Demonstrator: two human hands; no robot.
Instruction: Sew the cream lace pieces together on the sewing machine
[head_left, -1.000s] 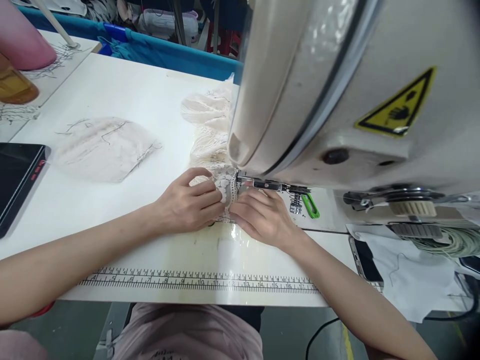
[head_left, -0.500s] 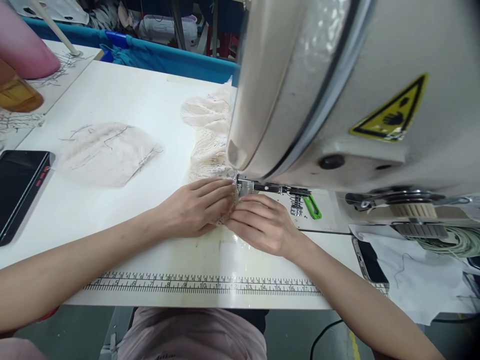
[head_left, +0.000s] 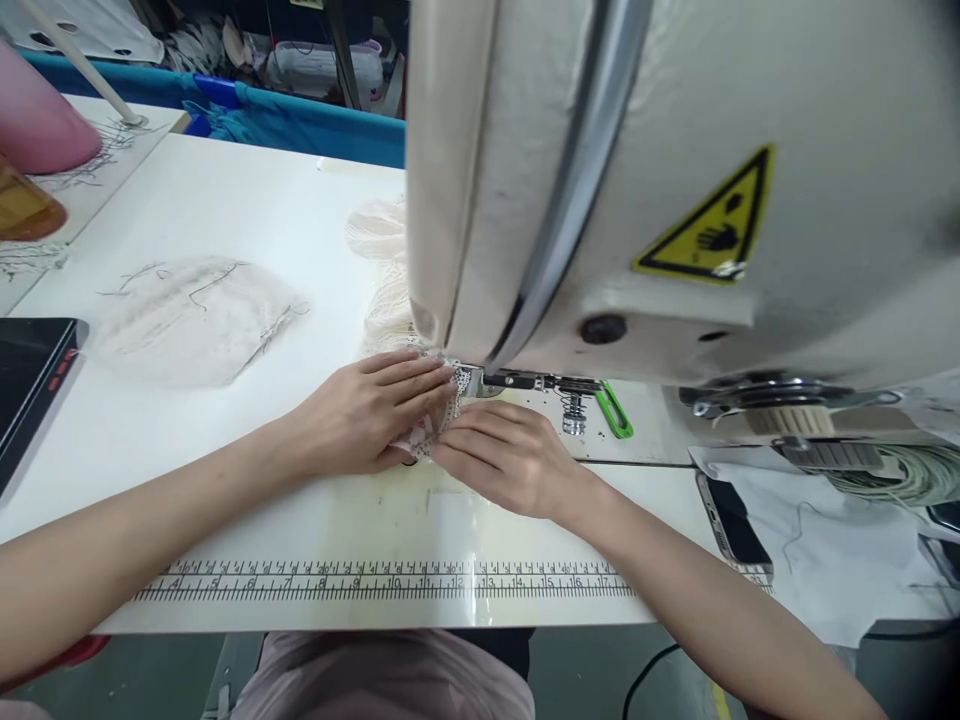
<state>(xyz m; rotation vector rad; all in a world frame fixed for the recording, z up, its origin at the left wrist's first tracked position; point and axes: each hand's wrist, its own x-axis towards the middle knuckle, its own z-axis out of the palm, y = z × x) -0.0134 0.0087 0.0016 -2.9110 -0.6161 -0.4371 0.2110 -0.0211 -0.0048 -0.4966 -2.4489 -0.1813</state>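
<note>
Your left hand [head_left: 375,410] lies flat, fingers outstretched, over the pale lace fabric [head_left: 421,436] on the tabletop [head_left: 300,535], right under the sewing machine [head_left: 510,180]; your right hand [head_left: 506,450] touches its edge, pinching or not, can't tell!

Left hand [head_left: 367,410]: fingers, curled a second ago, now lie extended across the lace [head_left: 426,432]. Right hand [head_left: 514,455] has drawn back from the presser foot [head_left: 469,380] toward the table's front edge. Machine head [head_left: 525,200] now hides more cream fabric [head_left: 386,300].
</note>
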